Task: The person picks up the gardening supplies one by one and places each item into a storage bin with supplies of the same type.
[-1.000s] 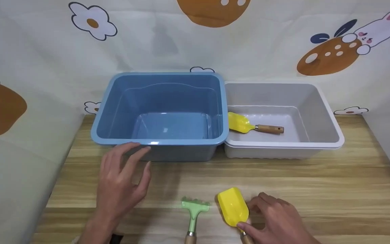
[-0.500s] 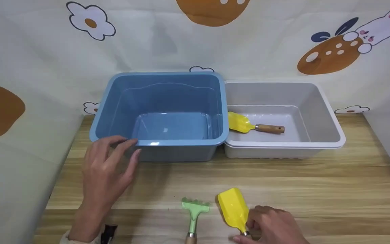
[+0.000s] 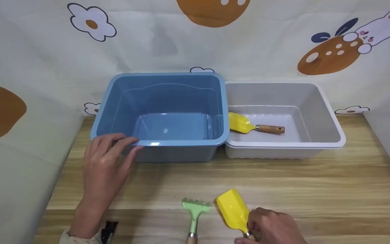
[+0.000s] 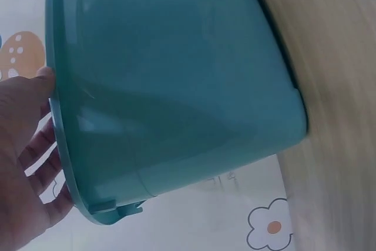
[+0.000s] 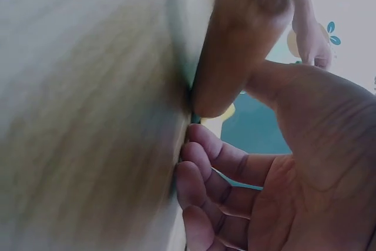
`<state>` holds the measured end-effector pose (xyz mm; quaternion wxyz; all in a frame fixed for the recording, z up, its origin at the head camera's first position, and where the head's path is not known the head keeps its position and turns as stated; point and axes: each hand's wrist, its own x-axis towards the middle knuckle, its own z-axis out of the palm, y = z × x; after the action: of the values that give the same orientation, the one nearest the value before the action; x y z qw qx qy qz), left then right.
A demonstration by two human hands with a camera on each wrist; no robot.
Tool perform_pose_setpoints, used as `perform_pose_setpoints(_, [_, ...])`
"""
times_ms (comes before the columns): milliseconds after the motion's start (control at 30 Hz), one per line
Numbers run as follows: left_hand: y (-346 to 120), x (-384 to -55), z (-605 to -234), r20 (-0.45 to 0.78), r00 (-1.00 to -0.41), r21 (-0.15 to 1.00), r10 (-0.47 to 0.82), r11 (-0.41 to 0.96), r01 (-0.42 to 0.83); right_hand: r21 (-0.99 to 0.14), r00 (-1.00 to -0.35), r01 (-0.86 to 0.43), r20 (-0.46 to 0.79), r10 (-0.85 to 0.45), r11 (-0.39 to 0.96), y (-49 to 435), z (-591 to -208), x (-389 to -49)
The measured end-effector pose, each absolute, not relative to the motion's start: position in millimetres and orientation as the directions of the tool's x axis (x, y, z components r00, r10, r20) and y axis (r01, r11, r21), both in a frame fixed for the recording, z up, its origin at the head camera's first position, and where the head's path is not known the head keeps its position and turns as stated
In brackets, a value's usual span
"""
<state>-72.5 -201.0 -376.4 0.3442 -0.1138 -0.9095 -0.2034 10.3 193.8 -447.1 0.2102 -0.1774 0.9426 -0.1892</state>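
Observation:
A blue plastic tub [image 3: 178, 98] stands at the back of the wooden table. My left hand [image 3: 105, 166] holds its front rim near the left corner. The left wrist view shows the thumb [image 4: 46, 77] at the rim and the other fingers behind it. Low on the right, a yellow hand shovel [image 3: 233, 210] lies on the table, blade pointing away. My right hand [image 3: 276, 225] grips it where blade meets handle. In the right wrist view the wooden handle [image 5: 241, 45] sits between thumb and curled fingertips close to the tabletop; the thumb's tip is hidden.
A green hand rake [image 3: 195, 211] lies left of the hand shovel, its handle cut off by the frame. Right of the tub stands a white bin [image 3: 283, 145] holding another yellow shovel [image 3: 239, 122] with a wooden handle. Patterned cloth [image 3: 256, 51] hangs behind.
My left hand has shifted left and come onto the tub's rim. My right hand has slid from beside the blade toward the hand shovel's handle and taken hold.

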Motion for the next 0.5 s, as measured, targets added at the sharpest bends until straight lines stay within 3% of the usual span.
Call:
perform_pose_setpoints(167, [-200.9,-75.3,-376.6,0.667,-0.743,0.342,0.057,0.862,0.373,-0.416,-0.854,-0.261,-0.32,-0.409,0.871,194.3,-447.5,13.3])
perform_pose_setpoints(367, [-203.8,-79.9,-382.7,0.649,-0.76,0.445,0.026,0.798,0.407,-0.426,-0.895,-0.287,-0.2,-0.399,0.858,194.5,-447.7,16.0])
perform_pose_setpoints(500, [-205.5,-81.5,-387.0,0.67,-0.742,0.471,0.015,0.764,0.441,-0.412,-0.902,-0.343,-0.107,-0.419,0.844,197.1,-447.7,16.3])
